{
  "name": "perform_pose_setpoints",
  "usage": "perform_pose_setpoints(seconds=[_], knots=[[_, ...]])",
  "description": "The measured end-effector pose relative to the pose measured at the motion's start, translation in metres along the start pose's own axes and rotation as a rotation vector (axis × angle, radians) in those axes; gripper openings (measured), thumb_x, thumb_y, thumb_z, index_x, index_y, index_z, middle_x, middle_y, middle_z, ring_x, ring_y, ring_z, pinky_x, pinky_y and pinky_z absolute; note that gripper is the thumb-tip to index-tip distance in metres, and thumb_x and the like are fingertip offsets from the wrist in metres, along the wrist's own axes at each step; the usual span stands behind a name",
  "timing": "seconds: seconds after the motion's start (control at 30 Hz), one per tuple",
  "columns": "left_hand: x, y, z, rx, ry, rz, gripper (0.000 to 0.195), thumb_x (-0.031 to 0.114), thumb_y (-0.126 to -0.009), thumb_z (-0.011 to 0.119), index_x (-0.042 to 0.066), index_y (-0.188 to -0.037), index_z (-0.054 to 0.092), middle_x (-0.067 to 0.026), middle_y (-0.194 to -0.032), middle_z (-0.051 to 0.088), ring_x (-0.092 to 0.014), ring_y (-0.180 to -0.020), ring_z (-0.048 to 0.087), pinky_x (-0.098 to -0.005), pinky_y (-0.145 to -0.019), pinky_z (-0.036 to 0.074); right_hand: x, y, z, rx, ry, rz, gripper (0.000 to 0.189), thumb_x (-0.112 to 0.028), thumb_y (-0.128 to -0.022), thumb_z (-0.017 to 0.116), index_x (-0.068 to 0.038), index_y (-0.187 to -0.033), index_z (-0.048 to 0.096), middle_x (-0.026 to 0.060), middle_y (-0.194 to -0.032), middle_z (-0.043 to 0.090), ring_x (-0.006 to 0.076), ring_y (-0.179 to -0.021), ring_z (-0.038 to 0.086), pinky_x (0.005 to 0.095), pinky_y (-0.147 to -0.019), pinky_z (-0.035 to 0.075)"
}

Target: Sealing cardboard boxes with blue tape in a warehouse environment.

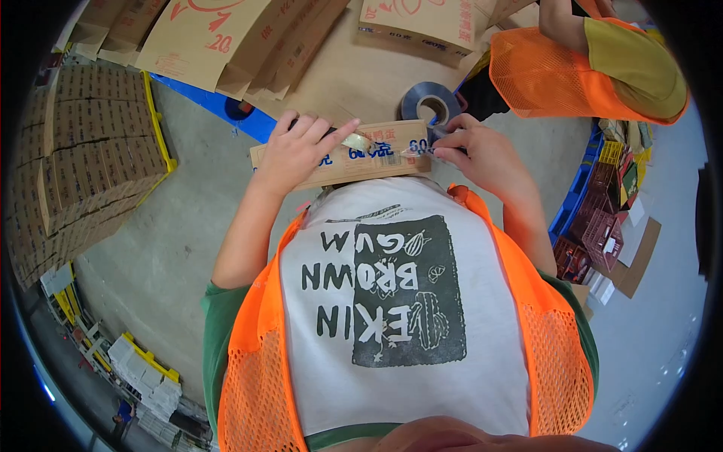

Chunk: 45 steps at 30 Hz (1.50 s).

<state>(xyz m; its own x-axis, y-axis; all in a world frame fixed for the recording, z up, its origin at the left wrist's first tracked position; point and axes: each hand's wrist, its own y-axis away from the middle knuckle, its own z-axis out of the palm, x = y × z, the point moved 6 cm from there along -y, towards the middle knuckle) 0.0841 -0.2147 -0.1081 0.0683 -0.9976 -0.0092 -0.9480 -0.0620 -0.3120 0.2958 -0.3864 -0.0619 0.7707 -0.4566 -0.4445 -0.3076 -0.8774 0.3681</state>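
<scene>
A printed cardboard box [339, 169] stands against my front at the table's edge. My left hand [299, 148] lies over its left part, the fingers curled round a dark-handled tool [325, 131]; the tool's pale, shiny end points right across the box's printed face. At the box's right end, my right hand [480, 150] pinches a crumpled strip of clear tape [440, 148] between thumb and fingers. Just beyond that hand a large roll of tape [415, 101] rests on the table. Part of the tool is hidden under my left fingers.
Cardboard boxes [195, 39] stand on the brown tabletop [333, 79] at the far left, another box [418, 28] farther back. A co-worker in an orange vest [542, 73] is at the far right. Stacked cartons [101, 141] stand on the left, crates [601, 237] on the right.
</scene>
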Motion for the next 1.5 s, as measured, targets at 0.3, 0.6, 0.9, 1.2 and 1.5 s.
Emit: perform_pose_setpoints(seconds=[0.3, 0.6, 0.9, 1.2, 1.5], knots=[[0.008, -0.009, 0.005, 0.085, -0.056, -0.094, 0.061, 0.014, -0.085, 0.063, 0.027, -0.144, 0.063, 0.0017, -0.100, 0.060, -0.018, -0.097, 0.058, -0.0378, -0.090, 0.040, 0.002, 0.012, 0.006, 0.126, -0.040, -0.018, 0.022, -0.029, -0.093, 0.071, -0.014, -0.105, 0.081, 0.0109, -0.122, 0.067, 0.0323, -0.098, 0.070, 0.0417, -0.087, 0.055], [-0.011, -0.034, 0.015, 0.127, 0.050, -0.343, 0.087, 0.038, -0.086, 0.079, 0.009, -0.158, 0.039, -0.0159, -0.148, 0.055, -0.034, -0.128, 0.056, -0.0484, -0.107, 0.040, 0.021, 0.026, 0.030, 0.229, -0.152, 0.049, 0.021, -0.030, -0.095, 0.070, -0.017, -0.107, 0.082, 0.0126, -0.129, 0.066, 0.0330, -0.097, 0.072, 0.0426, -0.087, 0.056], [0.006, -0.045, 0.056, -0.437, 0.909, -0.581, 0.052, 0.043, -0.076, 0.088, 0.013, -0.117, 0.079, -0.0147, -0.095, 0.077, -0.030, -0.089, 0.074, -0.0396, -0.081, 0.058, 0.033, 0.039, 0.050, 0.373, -0.171, -0.036, 0.020, -0.028, -0.093, 0.074, -0.016, -0.108, 0.081, 0.0123, -0.132, 0.064, 0.0306, -0.099, 0.072, 0.0412, -0.088, 0.057], [-0.003, -0.045, 0.065, -0.466, 0.663, -0.858, 0.047, 0.047, -0.100, 0.059, 0.006, -0.103, 0.080, -0.0157, -0.087, 0.076, -0.029, -0.080, 0.073, -0.0404, -0.075, 0.055, 0.035, 0.048, 0.054, 0.341, -0.199, -0.016, 0.019, -0.026, -0.091, 0.076, -0.017, -0.107, 0.081, 0.0113, -0.131, 0.064, 0.0289, -0.100, 0.071, 0.0371, -0.087, 0.057], [-0.006, -0.038, 0.028, 0.077, 0.766, -0.357, 0.053, 0.035, -0.094, 0.068, 0.008, -0.139, 0.061, -0.0183, -0.138, 0.061, -0.037, -0.128, 0.056, -0.0497, -0.110, 0.041, 0.052, 0.087, -0.007, 0.362, -0.667, -0.124, 0.020, -0.009, -0.095, 0.066, -0.001, -0.109, 0.079, 0.0141, -0.127, 0.063, 0.0188, -0.108, 0.064, 0.0306, -0.083, 0.054]])
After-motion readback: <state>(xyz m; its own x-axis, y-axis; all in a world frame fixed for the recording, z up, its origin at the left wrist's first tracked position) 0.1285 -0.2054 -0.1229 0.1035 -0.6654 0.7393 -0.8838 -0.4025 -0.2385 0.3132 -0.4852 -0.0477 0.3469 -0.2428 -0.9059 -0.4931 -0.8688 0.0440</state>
